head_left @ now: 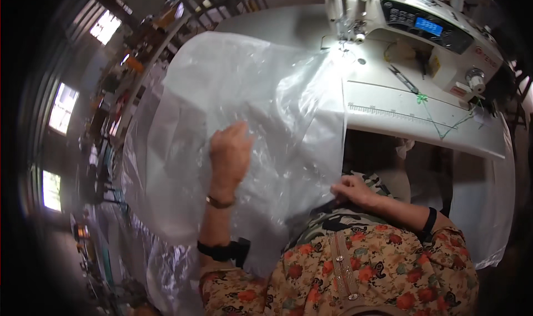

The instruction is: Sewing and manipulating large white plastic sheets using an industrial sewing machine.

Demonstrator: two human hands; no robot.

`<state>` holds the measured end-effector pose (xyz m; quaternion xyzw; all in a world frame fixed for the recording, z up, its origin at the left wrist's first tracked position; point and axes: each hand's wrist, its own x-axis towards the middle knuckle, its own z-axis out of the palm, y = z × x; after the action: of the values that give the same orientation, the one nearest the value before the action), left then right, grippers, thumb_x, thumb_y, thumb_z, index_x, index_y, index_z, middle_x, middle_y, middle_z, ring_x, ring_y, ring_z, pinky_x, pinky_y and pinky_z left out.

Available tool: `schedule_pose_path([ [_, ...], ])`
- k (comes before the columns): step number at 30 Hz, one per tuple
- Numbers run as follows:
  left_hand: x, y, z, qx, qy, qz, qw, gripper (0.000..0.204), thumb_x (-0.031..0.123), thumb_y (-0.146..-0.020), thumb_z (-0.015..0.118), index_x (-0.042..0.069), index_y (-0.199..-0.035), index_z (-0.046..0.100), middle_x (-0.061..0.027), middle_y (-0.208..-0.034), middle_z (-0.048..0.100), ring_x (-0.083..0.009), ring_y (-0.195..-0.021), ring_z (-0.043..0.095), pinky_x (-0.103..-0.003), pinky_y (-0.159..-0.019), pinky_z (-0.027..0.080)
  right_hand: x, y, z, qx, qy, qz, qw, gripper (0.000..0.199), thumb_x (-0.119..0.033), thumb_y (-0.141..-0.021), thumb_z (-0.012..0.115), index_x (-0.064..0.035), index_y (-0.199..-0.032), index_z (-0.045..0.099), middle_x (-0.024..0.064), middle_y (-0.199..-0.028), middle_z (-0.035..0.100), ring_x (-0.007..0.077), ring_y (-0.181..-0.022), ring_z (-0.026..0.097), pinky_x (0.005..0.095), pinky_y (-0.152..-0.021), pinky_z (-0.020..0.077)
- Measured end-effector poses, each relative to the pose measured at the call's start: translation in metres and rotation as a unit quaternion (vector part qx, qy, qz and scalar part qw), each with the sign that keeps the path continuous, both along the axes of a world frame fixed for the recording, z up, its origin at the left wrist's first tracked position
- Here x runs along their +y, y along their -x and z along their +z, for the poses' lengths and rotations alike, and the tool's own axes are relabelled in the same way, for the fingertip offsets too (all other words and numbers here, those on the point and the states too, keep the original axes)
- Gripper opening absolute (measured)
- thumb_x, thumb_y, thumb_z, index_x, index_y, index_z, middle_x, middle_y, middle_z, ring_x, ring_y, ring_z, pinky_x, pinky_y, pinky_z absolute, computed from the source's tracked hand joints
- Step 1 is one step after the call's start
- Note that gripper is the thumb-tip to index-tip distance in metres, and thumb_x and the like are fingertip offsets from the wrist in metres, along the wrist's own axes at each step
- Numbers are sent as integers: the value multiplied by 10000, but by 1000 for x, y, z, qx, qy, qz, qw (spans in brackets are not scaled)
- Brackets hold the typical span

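A large translucent plastic sheet point(183, 144) spreads across the sewing table, wrinkled and shiny, its upper right corner reaching under the lit needle area of the sewing machine point(444, 44). Over the middle of the sheet is my left hand point(230, 152), fingers curled and slightly blurred; whether any plastic is caught in them is hidden. At the sheet's lower right edge, close to my lap, my right hand point(355, 191) is closed with thumb and fingertips pinching that edge. The sheet's right side runs fairly straight from there up to the needle.
Dark-handled thread snips point(403, 80) lie on the machine bed beside green thread point(422, 99). A ruler scale point(383, 112) runs along the table point(477, 141) near its front edge. More clear plastic point(483, 210) hangs at the right. Cluttered shelving point(133, 66) stands beyond the left side.
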<state>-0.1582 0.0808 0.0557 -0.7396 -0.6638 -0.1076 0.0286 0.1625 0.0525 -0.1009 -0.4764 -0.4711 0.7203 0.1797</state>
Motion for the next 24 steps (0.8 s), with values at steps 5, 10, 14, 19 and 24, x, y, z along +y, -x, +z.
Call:
schedule_pose_path([
  [5, -94, -47, -48, 50, -102, 75, 991, 808, 348, -793, 762, 44, -1446, 397, -216, -1395, 499, -380, -1248, 508, -536, -1079, 309, 3, -5, 37, -54, -259, -69, 962, 250, -218, -910, 675, -11, -837, 555, 20, -714, 581, 79, -632, 495, 266, -581, 440],
  [10, -152, -31, -115, -33, -69, 225, 971, 784, 225, -810, 750, 59, -1471, 363, -205, -1328, 522, -340, -1166, 542, -474, -985, 405, 17, 29, 72, 47, -222, 76, 971, 345, -243, -952, 615, 55, -1125, 617, 60, -835, 637, 107, -752, 550, 287, -697, 479],
  [14, -176, 4, -116, -325, 20, 321, 889, 617, 86, -844, 665, 43, -1419, 448, -44, -891, 630, -165, -705, 576, -294, -635, 476, 48, 82, 49, 81, -28, 31, 996, 464, -335, -939, 644, 13, -1241, 586, 50, -1075, 615, 113, -932, 543, 274, -801, 487],
  [19, -219, 24, -16, -672, -169, 238, 680, 517, 34, -855, 611, -5, -1358, 495, 60, -778, 602, 2, -616, 447, -157, -533, 376, 69, 116, 66, 151, -45, -110, 981, 350, -344, -920, 662, -41, -1089, 617, 16, -982, 619, 88, -826, 507, 255, -729, 445],
  [24, -263, 71, 25, -604, -194, 198, 748, 400, 43, -878, 585, -32, -1268, 541, -21, -919, 649, -58, -749, 597, -167, -682, 489, 47, 123, 100, 373, -65, -73, 923, 274, -286, -925, 667, -61, -1080, 652, 23, -904, 655, 95, -807, 578, 274, -774, 452],
])
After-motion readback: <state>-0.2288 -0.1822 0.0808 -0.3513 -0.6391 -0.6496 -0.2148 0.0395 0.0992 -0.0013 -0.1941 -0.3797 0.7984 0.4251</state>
